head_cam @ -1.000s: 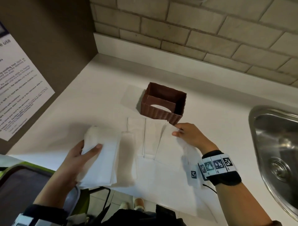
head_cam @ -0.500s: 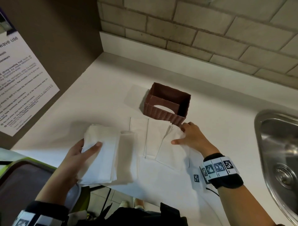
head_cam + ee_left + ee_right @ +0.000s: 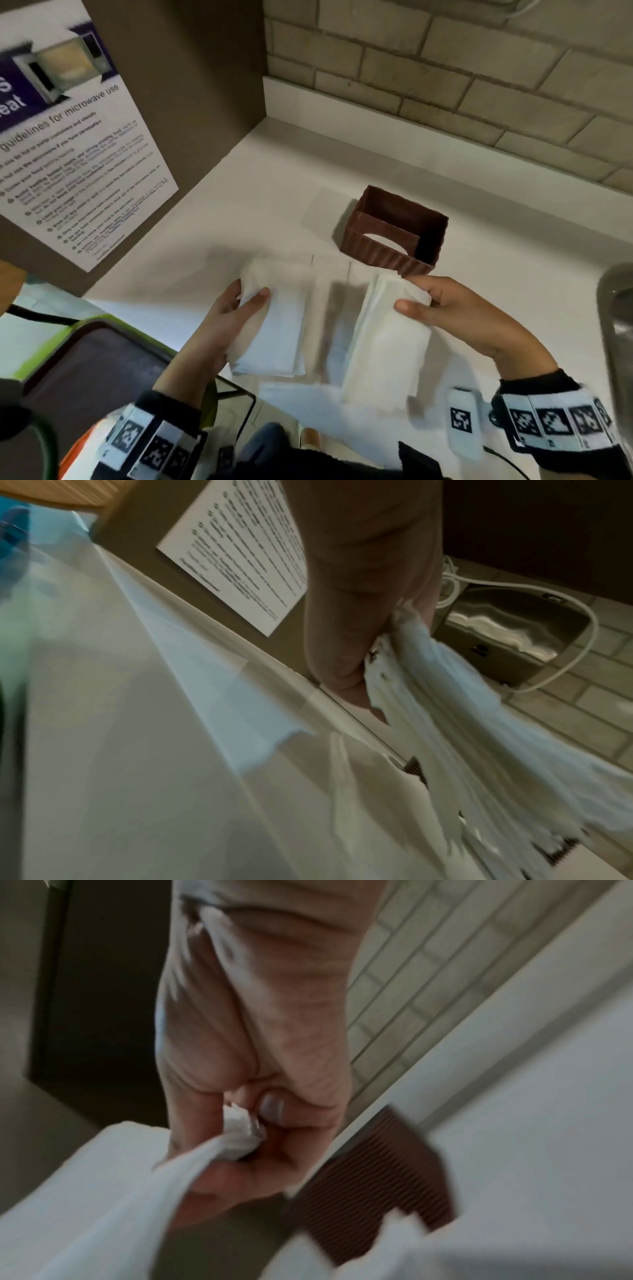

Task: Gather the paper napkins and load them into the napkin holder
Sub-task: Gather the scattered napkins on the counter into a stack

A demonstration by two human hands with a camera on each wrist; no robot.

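A brown ribbed napkin holder point(image 3: 394, 236) stands on the white counter point(image 3: 267, 212), and its ribbed wall point(image 3: 377, 1183) shows in the right wrist view. My left hand point(image 3: 236, 308) grips a stack of white napkins point(image 3: 274, 325) by its far left corner, thumb on top; the stack's edges point(image 3: 479, 723) fan out in the left wrist view. My right hand point(image 3: 431, 301) pinches a second bunch of napkins point(image 3: 387, 342) at its far end, just in front of the holder, lifted off the counter. Between the two stacks more napkins point(image 3: 334, 274) lie flat on the counter.
A steel sink point(image 3: 616, 329) lies at the right edge. A brown side panel with a microwave guideline poster point(image 3: 75, 164) closes off the left. A brick wall point(image 3: 445, 75) runs behind the counter. A dark tray with a green rim point(image 3: 78, 370) sits below the counter's left edge.
My right hand has gathered the napkins it was pressing by the holder and lifted them as a bunch. The left hand still holds its stack in the same place.
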